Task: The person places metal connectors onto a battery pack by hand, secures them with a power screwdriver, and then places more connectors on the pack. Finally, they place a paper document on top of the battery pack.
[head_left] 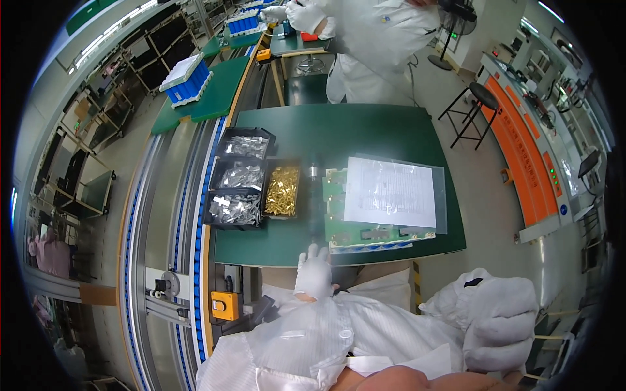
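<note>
My left hand (314, 275), in a white glove, is at the near edge of the green table (372, 130). Its fingers point forward and hold nothing. Off to the right, my gloved right hand (501, 320) is raised close to the camera with fingers curled; whatever it may hold is hidden. Ahead of the left hand lies a green circuit board (334, 215), largely covered by a printed sheet in a clear sleeve (390, 192). Beside the board, a slim dark tool with a silver collar (314, 172) shows blurred.
Black bins of silvery metal parts (240, 174) stand on the left, beside a bin of brass pieces (282, 190). A conveyor rail (215, 156) runs along the left, with an orange button box (225, 305) near me. Another person in white (375, 45) works beyond the table.
</note>
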A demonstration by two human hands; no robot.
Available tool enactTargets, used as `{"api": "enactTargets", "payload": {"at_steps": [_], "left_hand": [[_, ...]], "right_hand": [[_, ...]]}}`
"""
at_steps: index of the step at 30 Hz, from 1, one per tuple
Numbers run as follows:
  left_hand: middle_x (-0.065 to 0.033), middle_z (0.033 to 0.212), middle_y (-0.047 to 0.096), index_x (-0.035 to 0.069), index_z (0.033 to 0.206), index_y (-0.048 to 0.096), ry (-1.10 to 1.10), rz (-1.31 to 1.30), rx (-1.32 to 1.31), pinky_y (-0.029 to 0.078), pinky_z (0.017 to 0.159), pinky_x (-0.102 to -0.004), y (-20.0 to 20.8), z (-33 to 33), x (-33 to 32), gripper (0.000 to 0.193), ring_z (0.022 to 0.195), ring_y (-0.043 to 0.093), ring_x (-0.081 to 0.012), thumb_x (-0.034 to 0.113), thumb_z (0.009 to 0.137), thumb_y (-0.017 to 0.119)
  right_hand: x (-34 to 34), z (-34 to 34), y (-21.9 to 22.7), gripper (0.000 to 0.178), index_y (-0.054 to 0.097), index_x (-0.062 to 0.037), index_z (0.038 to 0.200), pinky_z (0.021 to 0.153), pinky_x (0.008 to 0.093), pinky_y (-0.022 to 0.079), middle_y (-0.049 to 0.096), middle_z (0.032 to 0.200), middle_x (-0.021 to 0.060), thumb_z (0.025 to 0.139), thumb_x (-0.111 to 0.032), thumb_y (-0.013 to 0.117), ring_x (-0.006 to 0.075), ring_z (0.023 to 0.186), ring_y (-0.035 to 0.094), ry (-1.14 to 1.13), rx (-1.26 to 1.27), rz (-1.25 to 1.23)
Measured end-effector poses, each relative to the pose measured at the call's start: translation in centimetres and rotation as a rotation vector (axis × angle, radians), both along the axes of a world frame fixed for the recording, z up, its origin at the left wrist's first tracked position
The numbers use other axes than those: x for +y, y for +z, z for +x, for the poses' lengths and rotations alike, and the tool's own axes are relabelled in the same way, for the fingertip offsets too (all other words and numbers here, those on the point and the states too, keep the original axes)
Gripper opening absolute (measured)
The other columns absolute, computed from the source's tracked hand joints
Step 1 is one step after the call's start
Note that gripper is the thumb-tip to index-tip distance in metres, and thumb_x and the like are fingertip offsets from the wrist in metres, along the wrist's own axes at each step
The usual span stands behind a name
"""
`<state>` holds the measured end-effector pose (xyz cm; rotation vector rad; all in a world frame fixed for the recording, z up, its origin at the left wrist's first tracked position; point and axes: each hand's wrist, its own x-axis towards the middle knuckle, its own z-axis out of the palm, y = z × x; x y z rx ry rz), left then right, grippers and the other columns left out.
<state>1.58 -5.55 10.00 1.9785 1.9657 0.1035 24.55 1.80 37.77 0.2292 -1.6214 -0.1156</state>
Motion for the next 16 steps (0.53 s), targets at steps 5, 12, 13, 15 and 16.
{"api": "enactTargets", "payload": {"at_steps": [5, 12, 13, 15, 16], "left_hand": [[-0.0124, 0.139, 0.031, -0.002, 0.130, 0.042, -0.005, 0.052, 0.008, 0.017, 0.109, -0.0515, -1.0, -0.3, -0.3, 0.089, 0.136, 0.017, -0.0383, 0.041, 0.060, 0.078], [-0.0117, 0.141, 0.030, -0.001, 0.131, 0.041, -0.024, 0.044, 0.005, 0.017, 0.109, -0.0512, -0.8, -0.4, -0.2, 0.089, 0.137, 0.016, -0.0381, 0.042, 0.062, 0.077], [-0.0117, 0.141, 0.030, -0.001, 0.131, 0.041, -0.024, 0.043, 0.007, 0.017, 0.109, -0.0512, -0.8, -0.4, -0.1, 0.089, 0.137, 0.016, -0.0381, 0.042, 0.062, 0.077], [-0.0118, 0.142, 0.029, -0.001, 0.132, 0.042, -0.032, 0.011, 0.002, 0.016, 0.110, -0.0513, -0.7, -0.5, -0.2, 0.088, 0.137, 0.015, -0.0379, 0.041, 0.063, 0.077], [-0.0118, 0.142, 0.029, -0.001, 0.132, 0.042, -0.035, 0.009, 0.005, 0.016, 0.110, -0.0513, -0.7, -0.6, -0.2, 0.088, 0.137, 0.015, -0.0379, 0.041, 0.063, 0.077]], "right_hand": [[-2.0, 2.0, -0.1, 0.009, 0.051, -0.0282, 0.087, 0.064, 0.0255, 0.031, 0.054, 0.078, -0.0205, 0.088, -0.037, 0.050, 0.0023, 0.064, 0.046, -0.133, -0.145, -0.098], [0.8, 1.5, -0.8, 0.012, 0.050, -0.0278, 0.084, 0.063, 0.0266, 0.030, 0.053, 0.077, -0.0195, 0.087, -0.039, 0.053, 0.0020, 0.063, 0.045, -0.027, -0.087, 0.071], [0.9, 1.4, -0.8, 0.012, 0.049, -0.0278, 0.084, 0.063, 0.0266, 0.030, 0.053, 0.077, -0.0193, 0.087, -0.039, 0.053, 0.0020, 0.063, 0.045, -0.008, -0.059, 0.097], [0.5, 1.1, -0.5, 0.016, 0.050, -0.0248, 0.085, 0.064, 0.0268, 0.031, 0.055, 0.082, -0.0172, 0.084, -0.039, 0.058, 0.0040, 0.065, 0.047, -0.009, -0.119, 0.071], [0.1, 1.0, -0.2, 0.019, 0.050, -0.0233, 0.085, 0.065, 0.0269, 0.032, 0.056, 0.084, -0.0161, 0.082, -0.039, 0.060, 0.0051, 0.066, 0.048, -0.013, -0.149, 0.057]]}}
